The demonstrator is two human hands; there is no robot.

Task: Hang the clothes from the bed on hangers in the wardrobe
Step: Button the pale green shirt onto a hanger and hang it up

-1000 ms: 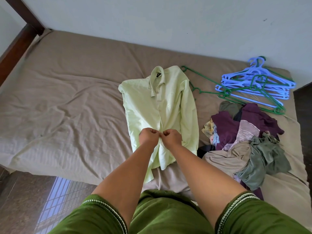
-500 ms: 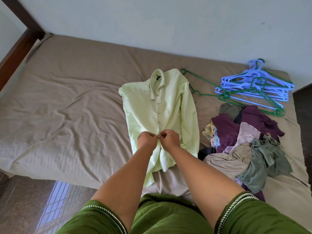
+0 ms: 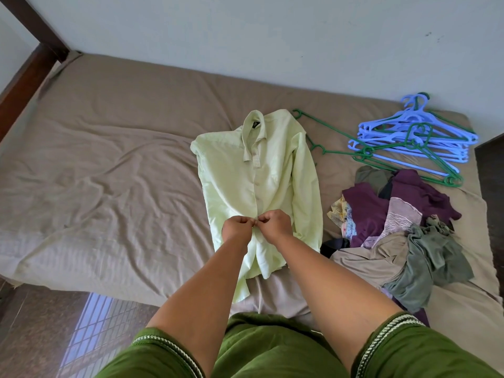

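A pale green button-up shirt (image 3: pixel 240 175) lies flat on the bed (image 3: pixel 109 165), collar toward the wall, its right sleeve laid along its side. My left hand (image 3: pixel 236 228) and my right hand (image 3: pixel 275 224) meet at the shirt's front placket, low on the chest. Each hand pinches the fabric edge there with curled fingers. To the right sits a heap of clothes (image 3: pixel 395 225) in purple, grey-green, beige and floral. Behind the heap lie several blue and green plastic hangers (image 3: pixel 414 140). No wardrobe is in view.
A dark wooden bed frame (image 3: pixel 24 77) runs along the far left, and a pale wall backs the bed. Brown floor with a sunlit window pattern (image 3: pixel 90 331) shows below the mattress edge at left. A dark gap (image 3: pixel 491 170) borders the bed's right side.
Both hands have shifted slightly up the placket while staying pinched together on it. The shirt, clothes heap and hangers have not moved on the bed.
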